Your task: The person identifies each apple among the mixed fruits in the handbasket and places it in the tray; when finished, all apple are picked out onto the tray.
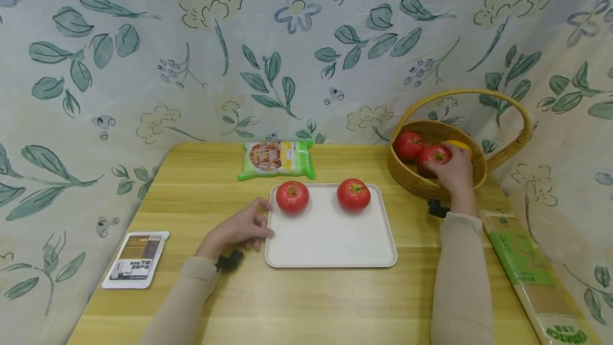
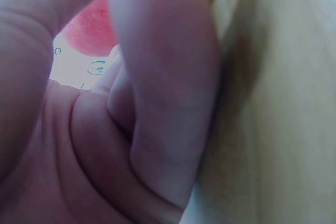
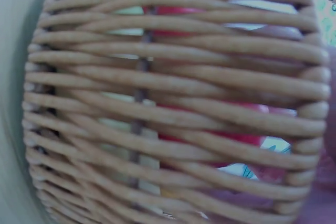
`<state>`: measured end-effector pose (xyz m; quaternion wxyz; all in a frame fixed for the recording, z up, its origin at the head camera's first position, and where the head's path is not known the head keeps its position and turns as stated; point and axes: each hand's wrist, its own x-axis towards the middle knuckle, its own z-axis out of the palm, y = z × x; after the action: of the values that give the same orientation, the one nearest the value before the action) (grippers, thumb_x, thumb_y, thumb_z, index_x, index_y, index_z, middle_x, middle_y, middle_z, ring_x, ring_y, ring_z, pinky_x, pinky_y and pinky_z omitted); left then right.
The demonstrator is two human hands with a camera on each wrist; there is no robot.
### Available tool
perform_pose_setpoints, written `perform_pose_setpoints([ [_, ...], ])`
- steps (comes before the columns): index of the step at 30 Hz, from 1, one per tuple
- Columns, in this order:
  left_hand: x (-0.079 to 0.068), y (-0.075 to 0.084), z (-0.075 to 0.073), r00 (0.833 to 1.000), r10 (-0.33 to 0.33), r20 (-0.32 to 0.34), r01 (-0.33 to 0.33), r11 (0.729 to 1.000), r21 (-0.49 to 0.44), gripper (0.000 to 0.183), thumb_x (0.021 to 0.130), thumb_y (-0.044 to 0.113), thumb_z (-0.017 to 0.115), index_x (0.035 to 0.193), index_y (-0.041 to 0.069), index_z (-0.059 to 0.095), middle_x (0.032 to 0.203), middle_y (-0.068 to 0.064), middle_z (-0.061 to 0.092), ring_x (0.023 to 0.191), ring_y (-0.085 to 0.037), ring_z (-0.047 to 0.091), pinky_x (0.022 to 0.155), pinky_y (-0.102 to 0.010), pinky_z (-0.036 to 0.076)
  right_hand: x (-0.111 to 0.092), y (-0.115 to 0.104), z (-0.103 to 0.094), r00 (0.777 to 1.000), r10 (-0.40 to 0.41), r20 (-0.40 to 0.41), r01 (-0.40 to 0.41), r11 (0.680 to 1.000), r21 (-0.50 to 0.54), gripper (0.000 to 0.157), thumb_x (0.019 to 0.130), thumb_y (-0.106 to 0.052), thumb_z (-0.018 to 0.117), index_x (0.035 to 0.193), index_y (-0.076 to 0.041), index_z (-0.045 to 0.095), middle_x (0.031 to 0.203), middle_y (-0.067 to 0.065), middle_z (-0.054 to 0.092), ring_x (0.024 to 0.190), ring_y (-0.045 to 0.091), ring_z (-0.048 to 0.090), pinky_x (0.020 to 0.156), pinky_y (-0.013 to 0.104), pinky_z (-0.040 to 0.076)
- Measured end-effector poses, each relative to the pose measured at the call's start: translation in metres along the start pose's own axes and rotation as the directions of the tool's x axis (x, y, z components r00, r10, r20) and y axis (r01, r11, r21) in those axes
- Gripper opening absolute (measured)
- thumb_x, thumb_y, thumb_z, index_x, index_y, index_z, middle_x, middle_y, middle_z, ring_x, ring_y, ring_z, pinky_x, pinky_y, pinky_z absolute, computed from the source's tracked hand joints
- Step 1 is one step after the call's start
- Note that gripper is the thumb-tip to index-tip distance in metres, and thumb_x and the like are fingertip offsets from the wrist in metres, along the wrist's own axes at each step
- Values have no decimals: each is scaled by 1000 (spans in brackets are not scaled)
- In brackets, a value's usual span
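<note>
My right grip [image 1: 456,172] clasps an apple [image 1: 434,156] in the basket [image 1: 407,179], frame right; my relaxed left grip [image 1: 242,227] touches the tray [image 1: 330,241] mid-frame.

In the middle of the bench [image 1: 311,302], a tray [image 1: 330,244]. On the tray, an apple [image 1: 292,197] in the back left corner and a second apple [image 1: 354,194] near the back edge, towards the right. At the tray's left edge, the left hand [image 1: 241,226]. Just behind the tray, a bag [image 1: 278,159]; well to its left, a sachet [image 1: 136,260]. At the back right, a basket [image 1: 412,181]. Inside, a third apple [image 1: 408,146] at the left, a fourth apple [image 1: 432,157] under the right hand [image 1: 455,174], and a fruit [image 1: 460,146] farther right, partly hidden. Before the basket, along the bench's right edge, a long pack [image 1: 531,270]. Behind everything, cloth [image 1: 191,79].
</note>
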<state>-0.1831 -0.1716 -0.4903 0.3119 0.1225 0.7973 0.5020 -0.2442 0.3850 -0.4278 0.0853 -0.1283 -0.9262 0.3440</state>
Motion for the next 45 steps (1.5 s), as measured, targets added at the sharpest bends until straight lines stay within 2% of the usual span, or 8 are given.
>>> perform_pose_setpoints([
  [18, 0, -3, 1, 1000, 8, -4, -7, 1000, 9, 67, 94, 22, 81, 143, 10, 37, 78, -5, 66, 51, -15, 59, 46, -26, 48, -43, -58, -19, 998, -63, 11, 59, 975, 216, 86, 96, -42, 78, 167, -24, 33, 169, 17, 25, 149, 41, 35, 117, 63, 44],
  [21, 0, -3, 0, 1000, 11, -4, -11, 1000, 8, 67, 94, 22, 81, 143, 11, 37, 78, -5, 67, 51, -15, 59, 46, -26, 48, -54, -72, -18, 992, -125, 20, 118, 969, 217, 82, 97, -37, 79, 165, -24, 36, 165, 16, 30, 146, 38, 38, 117, 53, 48],
  [24, 0, -4, 0, 1000, 12, -5, -12, 1000, 6, 67, 94, 23, 81, 142, 11, 37, 78, -5, 67, 51, -15, 59, 46, -26, 48, -64, -86, -15, 978, -208, 26, 196, 951, 241, 77, 96, -30, 80, 163, -22, 42, 162, 14, 34, 143, 35, 41, 111, 31, 52],
  [27, -1, -5, 0, 1000, 15, -3, -15, 1000, 2, 67, 94, 22, 81, 142, 11, 37, 78, -4, 66, 51, -14, 59, 46, -25, 48, -73, -100, -9, 953, -299, 44, 274, 918, 287, 74, 95, -23, 82, 160, -21, 46, 160, 11, 37, 140, 30, 43, 102, 12, 47],
  [33, -2, -3, 0, 1000, 9, 0, -9, 1000, 3, 67, 94, 23, 81, 143, 11, 37, 78, -3, 66, 51, -14, 59, 47, -25, 47, -91, -130, 6, 895, -431, 116, 357, 847, 393, 71, 93, -12, 82, 156, -19, 51, 156, 7, 40, 136, 24, 46, 99, 7, 46],
  [36, -1, -1, -1, 1000, 10, 1, -10, 1000, 5, 68, 94, 23, 81, 143, 11, 37, 78, -3, 65, 52, -14, 59, 47, -25, 47, -98, -140, 17, 866, -471, 168, 367, 827, 426, 70, 92, -11, 83, 155, -20, 52, 157, 5, 42, 138, 26, 48, 108, 19, 50],
  [41, -1, -1, -1, 1000, 14, -1, -14, 1000, 8, 69, 94, 23, 81, 144, 9, 37, 78, -4, 65, 52, -15, 59, 47, -26, 47, -108, -155, 41, 803, -517, 295, 343, 807, 481, 71, 89, -13, 85, 152, -22, 55, 158, 5, 44, 143, 32, 47, 118, 58, 46],
  [45, -1, -1, 0, 1000, 11, -1, -11, 1000, 11, 68, 94, 23, 81, 144, 10, 37, 78, -3, 66, 52, -14, 59, 47, -26, 47, -118, -165, 63, 725, -559, 403, 325, 793, 515, 71, 87, -14, 87, 151, -23, 56, 157, 6, 43, 140, 36, 50, 114, 59, 50],
])
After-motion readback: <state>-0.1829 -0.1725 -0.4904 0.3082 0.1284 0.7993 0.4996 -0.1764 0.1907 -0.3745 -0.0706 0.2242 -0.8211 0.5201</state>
